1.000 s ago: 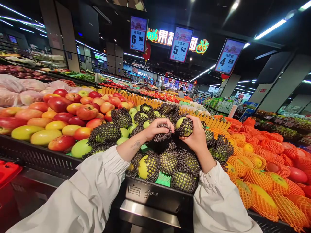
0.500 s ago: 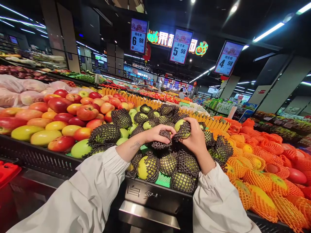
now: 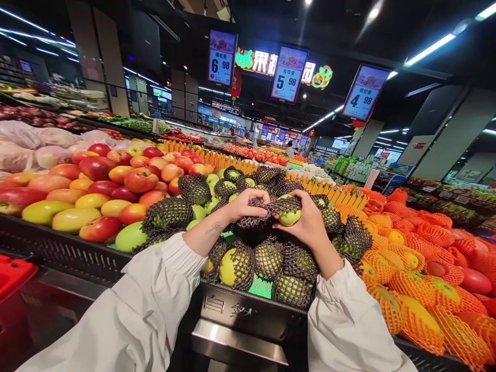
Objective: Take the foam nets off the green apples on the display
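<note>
My right hand grips a green apple, its thumb below and its fingers over the top. Black foam netting bunches in my left hand, whose fingers and thumb are closed on it. Some of this netting reaches across to the apple and covers its upper side. Whether the bunched part has a fruit inside is hidden. Below both hands, several green apples in black foam nets lie in the bin, with one partly bare apple at the front.
Red and yellow apples are heaped to the left, beside bare green apples. Fruit in orange nets fills the right side. The black bin edge runs along the front. Price signs hang overhead.
My left hand has risen slightly and pulled its netting up next to the apple. The apple in my right hand has turned and dropped a little, showing more bare green skin underneath.
</note>
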Available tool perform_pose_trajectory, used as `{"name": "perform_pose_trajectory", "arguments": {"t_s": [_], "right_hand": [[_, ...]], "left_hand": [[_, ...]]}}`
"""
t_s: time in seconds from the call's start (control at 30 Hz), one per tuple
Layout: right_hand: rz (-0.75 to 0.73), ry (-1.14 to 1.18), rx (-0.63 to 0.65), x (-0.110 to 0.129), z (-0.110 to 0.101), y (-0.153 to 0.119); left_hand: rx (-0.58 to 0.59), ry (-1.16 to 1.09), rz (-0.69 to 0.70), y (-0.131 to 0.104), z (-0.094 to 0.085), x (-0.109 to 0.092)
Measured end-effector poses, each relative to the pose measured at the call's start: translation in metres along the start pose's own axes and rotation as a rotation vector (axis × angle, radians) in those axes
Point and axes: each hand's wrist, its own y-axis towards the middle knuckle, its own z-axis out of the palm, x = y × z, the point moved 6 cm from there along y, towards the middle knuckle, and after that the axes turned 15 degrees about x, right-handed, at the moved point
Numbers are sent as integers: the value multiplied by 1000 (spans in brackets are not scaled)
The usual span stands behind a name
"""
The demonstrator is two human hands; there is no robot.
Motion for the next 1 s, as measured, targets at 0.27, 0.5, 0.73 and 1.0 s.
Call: {"name": "perform_pose_trajectory", "arguments": {"t_s": [0.27, 0.5, 0.73, 1.0], "right_hand": [[-61, -79, 42, 0, 0, 0], [-62, -113, 127, 0, 6, 1], [-128, -54, 243, 6, 13, 0], [-134, -143, 228, 8, 12, -1]], "left_hand": [[36, -294, -30, 0, 10, 6], [-213, -450, 45, -5, -5, 15], [-155, -412, 64, -6, -2, 11], [-31, -740, 103, -6, 10, 9]]}}
